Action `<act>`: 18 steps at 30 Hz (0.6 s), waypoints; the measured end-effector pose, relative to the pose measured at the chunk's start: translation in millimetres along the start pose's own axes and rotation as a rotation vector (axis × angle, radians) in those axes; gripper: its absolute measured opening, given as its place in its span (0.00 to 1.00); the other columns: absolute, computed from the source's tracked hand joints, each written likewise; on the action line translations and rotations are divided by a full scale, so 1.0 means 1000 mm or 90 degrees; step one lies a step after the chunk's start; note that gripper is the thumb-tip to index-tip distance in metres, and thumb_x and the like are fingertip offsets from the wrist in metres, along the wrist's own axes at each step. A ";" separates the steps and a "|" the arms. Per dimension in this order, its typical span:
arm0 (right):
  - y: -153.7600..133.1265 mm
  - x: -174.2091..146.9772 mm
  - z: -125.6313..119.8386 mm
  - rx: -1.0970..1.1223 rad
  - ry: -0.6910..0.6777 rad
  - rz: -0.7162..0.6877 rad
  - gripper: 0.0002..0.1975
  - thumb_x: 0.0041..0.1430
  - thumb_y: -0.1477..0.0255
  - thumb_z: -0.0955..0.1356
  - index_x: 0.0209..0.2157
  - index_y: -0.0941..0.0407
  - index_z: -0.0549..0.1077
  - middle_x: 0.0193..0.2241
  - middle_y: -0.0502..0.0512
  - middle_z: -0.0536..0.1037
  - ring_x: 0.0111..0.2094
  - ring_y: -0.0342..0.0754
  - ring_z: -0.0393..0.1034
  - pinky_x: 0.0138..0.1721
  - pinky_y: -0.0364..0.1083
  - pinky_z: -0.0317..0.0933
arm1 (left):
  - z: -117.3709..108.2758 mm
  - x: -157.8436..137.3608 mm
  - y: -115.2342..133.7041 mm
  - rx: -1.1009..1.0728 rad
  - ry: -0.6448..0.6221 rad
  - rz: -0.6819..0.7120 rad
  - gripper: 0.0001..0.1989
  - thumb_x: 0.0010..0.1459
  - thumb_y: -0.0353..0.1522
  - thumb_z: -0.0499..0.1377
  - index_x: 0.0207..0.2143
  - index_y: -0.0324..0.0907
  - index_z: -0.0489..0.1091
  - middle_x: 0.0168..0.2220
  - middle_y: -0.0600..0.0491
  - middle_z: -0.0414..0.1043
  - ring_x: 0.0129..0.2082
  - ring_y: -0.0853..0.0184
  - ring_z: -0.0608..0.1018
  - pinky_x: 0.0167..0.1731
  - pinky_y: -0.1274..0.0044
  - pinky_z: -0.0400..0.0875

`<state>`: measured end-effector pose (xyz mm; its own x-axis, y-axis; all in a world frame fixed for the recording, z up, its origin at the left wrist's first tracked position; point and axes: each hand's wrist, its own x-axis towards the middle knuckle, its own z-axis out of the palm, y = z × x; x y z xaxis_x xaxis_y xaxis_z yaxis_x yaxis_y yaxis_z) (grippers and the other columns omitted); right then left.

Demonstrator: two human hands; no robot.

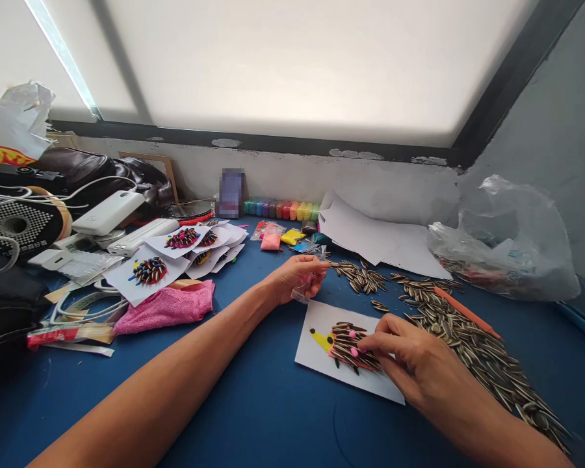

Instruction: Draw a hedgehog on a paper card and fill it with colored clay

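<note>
A white card lies on the blue table with a hedgehog picture on it. Its yellow head has black dots for eye and nose, and its body is covered with striped sunflower seeds. Pink balls sit among the seeds. My right hand is closed in a pinch at the hedgehog's body; what lies between its fingertips is hidden. Beyond the card's upper left edge, my left hand is closed around a small clear plastic bag, its end hanging below the fingers.
Loose sunflower seeds spread to the right, with an orange stick-like tool among them. Blank white paper and a plastic bag lie behind. Finished hedgehog cards, a pink cloth and a white power bank crowd the left.
</note>
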<state>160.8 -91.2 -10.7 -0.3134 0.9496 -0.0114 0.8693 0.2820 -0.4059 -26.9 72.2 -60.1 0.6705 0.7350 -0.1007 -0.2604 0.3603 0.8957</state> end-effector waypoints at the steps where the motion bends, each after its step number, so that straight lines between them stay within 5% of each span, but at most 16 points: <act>1: 0.000 -0.001 0.000 -0.007 0.003 0.006 0.14 0.66 0.73 0.60 0.37 0.49 0.77 0.35 0.52 0.73 0.31 0.45 0.71 0.33 0.45 0.63 | 0.000 0.000 0.000 0.000 0.000 0.000 0.23 0.42 0.39 0.70 0.21 0.40 0.58 0.20 0.58 0.66 0.11 0.76 0.68 0.08 0.84 0.55; 9: 0.004 -0.002 -0.004 -0.071 -0.018 0.050 0.13 0.65 0.73 0.60 0.35 0.51 0.76 0.35 0.52 0.73 0.31 0.47 0.71 0.32 0.48 0.62 | 0.000 0.000 0.001 0.001 0.004 -0.003 0.21 0.44 0.38 0.69 0.22 0.40 0.58 0.21 0.58 0.66 0.12 0.76 0.68 0.08 0.84 0.56; 18: 0.001 -0.002 -0.003 -0.032 -0.010 -0.005 0.16 0.65 0.75 0.60 0.40 0.47 0.77 0.35 0.51 0.73 0.31 0.44 0.71 0.32 0.44 0.62 | 0.001 -0.001 0.001 0.007 0.006 -0.002 0.22 0.43 0.39 0.70 0.22 0.40 0.57 0.20 0.58 0.66 0.11 0.76 0.68 0.08 0.84 0.55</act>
<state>163.3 -92.5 -8.8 -0.3260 0.9451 -0.0222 0.8845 0.2967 -0.3600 -27.2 71.7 -58.8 0.6646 0.7394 -0.1078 -0.2509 0.3567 0.8999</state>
